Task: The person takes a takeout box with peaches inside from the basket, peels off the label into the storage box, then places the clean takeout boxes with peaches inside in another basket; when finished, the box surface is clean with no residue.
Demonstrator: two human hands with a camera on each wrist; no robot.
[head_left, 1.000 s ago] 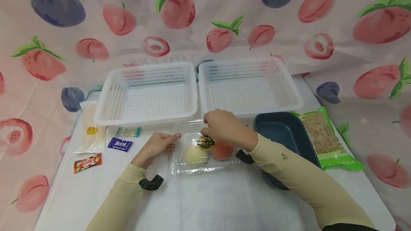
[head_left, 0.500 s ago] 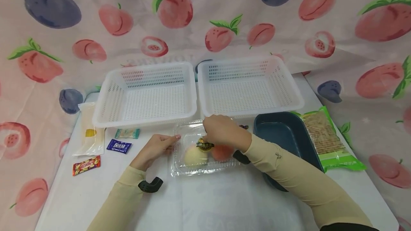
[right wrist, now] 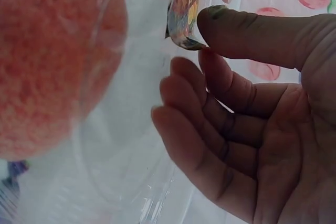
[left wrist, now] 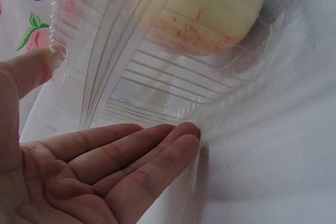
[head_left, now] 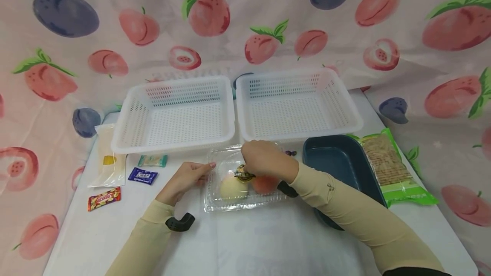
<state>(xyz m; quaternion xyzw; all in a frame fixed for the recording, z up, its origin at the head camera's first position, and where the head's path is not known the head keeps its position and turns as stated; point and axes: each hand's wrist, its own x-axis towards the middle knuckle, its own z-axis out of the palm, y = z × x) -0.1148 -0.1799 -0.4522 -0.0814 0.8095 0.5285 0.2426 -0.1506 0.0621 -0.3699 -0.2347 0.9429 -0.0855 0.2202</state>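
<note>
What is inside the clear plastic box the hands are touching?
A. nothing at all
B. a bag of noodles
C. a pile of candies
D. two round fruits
D: through the clear plastic box you can see two round fruits, a pale yellow one and a reddish one.

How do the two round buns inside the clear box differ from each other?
The pale bun is creamy yellow with red flecks; the pink bun is orange-pink all over. The pale bun lies nearer the left hand, the pink one under the right hand. Both are round and sit side by side in the clear box.
</note>
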